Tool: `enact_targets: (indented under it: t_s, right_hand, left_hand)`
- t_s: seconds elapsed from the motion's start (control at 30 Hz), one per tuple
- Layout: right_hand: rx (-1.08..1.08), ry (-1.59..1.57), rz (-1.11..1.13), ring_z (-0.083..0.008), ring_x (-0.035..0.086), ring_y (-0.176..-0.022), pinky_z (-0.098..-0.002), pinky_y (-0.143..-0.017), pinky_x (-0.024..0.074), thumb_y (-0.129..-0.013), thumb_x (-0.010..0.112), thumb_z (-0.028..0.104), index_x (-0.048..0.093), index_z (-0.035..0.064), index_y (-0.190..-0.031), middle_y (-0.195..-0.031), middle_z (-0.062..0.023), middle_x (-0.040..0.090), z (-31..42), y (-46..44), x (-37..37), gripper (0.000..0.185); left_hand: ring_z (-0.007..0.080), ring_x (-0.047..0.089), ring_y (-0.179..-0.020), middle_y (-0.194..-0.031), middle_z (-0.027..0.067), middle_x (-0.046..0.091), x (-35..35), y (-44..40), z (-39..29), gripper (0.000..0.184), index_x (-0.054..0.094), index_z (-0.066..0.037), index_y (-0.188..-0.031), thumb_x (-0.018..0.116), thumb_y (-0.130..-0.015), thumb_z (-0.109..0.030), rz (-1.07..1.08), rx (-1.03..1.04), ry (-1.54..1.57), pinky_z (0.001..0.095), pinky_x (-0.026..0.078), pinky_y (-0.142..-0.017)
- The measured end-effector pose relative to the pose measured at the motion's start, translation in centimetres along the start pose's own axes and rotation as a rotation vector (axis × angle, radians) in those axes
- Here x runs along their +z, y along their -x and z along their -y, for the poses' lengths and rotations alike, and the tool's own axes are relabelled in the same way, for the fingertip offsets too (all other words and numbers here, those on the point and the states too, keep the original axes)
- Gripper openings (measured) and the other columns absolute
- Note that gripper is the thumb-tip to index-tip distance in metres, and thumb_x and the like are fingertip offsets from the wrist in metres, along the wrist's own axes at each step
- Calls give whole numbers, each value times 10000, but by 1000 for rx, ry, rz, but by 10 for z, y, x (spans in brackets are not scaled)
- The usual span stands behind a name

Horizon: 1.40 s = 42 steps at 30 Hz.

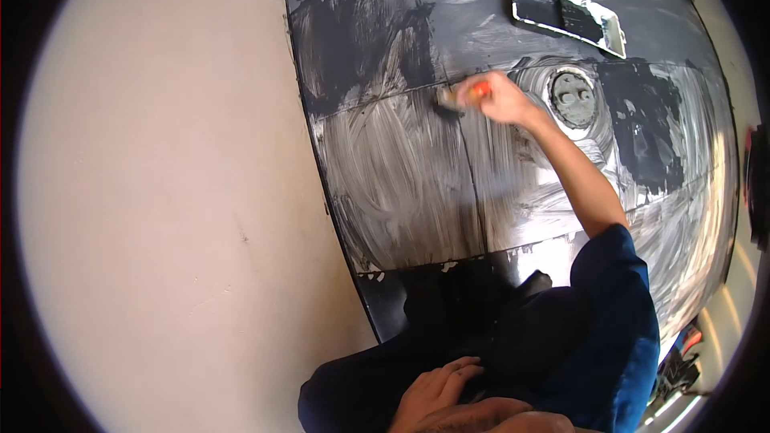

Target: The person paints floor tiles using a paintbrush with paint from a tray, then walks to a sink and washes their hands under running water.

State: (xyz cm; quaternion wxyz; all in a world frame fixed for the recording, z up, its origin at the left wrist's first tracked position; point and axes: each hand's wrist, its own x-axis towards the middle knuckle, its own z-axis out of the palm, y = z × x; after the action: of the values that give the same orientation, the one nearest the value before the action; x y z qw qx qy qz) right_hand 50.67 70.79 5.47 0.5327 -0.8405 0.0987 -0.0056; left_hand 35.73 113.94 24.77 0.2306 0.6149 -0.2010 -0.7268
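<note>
My right hand (504,98) is closed around a small red-handled tool (480,91). Motion blurs the tool's working end, so its exact kind is unclear. It meets the dark-smeared floor tiles (393,184) near a joint between them. Black paste (646,124) lies thick on some tiles and is streaked thinly over others. To the right of my right hand sits a round grey drain cover (573,99) ringed by a pale smeared area. My left hand (439,391) lies on my dark-clothed leg, fingers stretched out, holding nothing.
Beyond my right hand, a white rectangular tray (616,36) with black paste inside stands on the dark floor. A pale wall (176,192) runs along the left. Loose items (680,369) lie at the lower right, and a dark object (755,184) shows at the right edge.
</note>
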Motion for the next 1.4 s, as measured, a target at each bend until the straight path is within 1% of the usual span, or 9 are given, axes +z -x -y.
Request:
enact_targets:
  t_s: [0.13, 0.23, 0.43, 0.67, 0.8, 1.0, 1.13, 1.27, 1.4]
  right_hand:
    - [-326, 346, -398, -357, 712, -951, -430, -855, 546, -817, 636, 22, 712, 29, -988, -1020, -167, 740, -33, -29, -8, 187]
    - [-380, 635, -155, -362, 664, -1063, -440, -918, 554, -791, 634, 30, 697, 34, -973, -1219, -156, 675, -46, 9, 30, 192]
    - [-99, 86, 580, -272, 717, -865, -374, -831, 551, -843, 691, 47, 739, 32, -1005, -902, -124, 752, 42, 160, 67, 170]
    - [215, -294, -370, -172, 704, -788, -299, -745, 545, -851, 731, 127, 749, 11, -958, -876, -81, 760, -77, 208, -43, 158]
    - [413, 378, -1059, -338, 739, -834, -407, -766, 577, -827, 689, 49, 729, 31, -1025, -964, -147, 757, -80, 261, -68, 203]
    - [55, 420, -496, -338, 643, -1143, -433, -900, 566, -748, 690, 12, 664, 72, -1043, -1356, -166, 603, -68, 246, 75, 302]
    - [222, -386, -302, -184, 709, -917, -331, -804, 559, -816, 704, 22, 726, 34, -992, -1007, -116, 739, -14, 218, 77, 178]
    - [310, -509, -900, -144, 704, -789, -274, -712, 550, -969, 599, 65, 716, -39, -950, -855, -96, 746, -48, 254, 9, 157]
    - [430, 193, -1127, -255, 729, -852, -357, -777, 573, -893, 644, 65, 704, 13, -1019, -1001, -200, 725, -70, 281, -38, 149]
  left_hand:
    - [344, 329, -1459, -1575, 111, 358, 7, -9, 5, 454, 532, -153, -1426, 547, -978, -227, 110, -50, 37, 448, 249, -1214]
    - [343, 320, -1470, -1588, 106, 349, 9, -10, -10, 460, 531, -159, -1434, 549, -979, -225, 114, -64, -123, 448, 243, -1223]
    - [330, 413, -1414, -1549, 91, 412, 36, -17, 5, 471, 548, -154, -1400, 604, -932, -134, -9, 128, -368, 412, 345, -1178]
    - [347, 486, -1337, -1493, 99, 471, 45, 4, -29, 472, 536, -162, -1386, 612, -920, -170, -216, 391, -584, 428, 401, -1119]
    - [345, 504, -1315, -1468, 114, 493, 51, 15, -60, 484, 537, -141, -1379, 625, -908, -208, -262, 301, -522, 448, 424, -1084]
    - [329, 537, -1279, -1420, 128, 529, 52, 9, -66, 533, 532, -92, -1352, 694, -874, -264, -261, 402, -698, 445, 447, -1047]
    - [330, 552, -1259, -1396, 129, 551, 58, 0, -77, 554, 533, -75, -1339, 728, -860, -275, -273, 434, -716, 442, 453, -1034]
    - [346, 551, -1246, -1387, 128, 559, 65, 11, -91, 579, 532, -76, -1337, 754, -840, -273, -385, 395, -699, 449, 445, -1031]
    - [340, 611, -1172, -1295, 137, 621, 61, 15, -96, 533, 558, -70, -1279, 799, -819, -188, -444, 332, -592, 414, 484, -996]
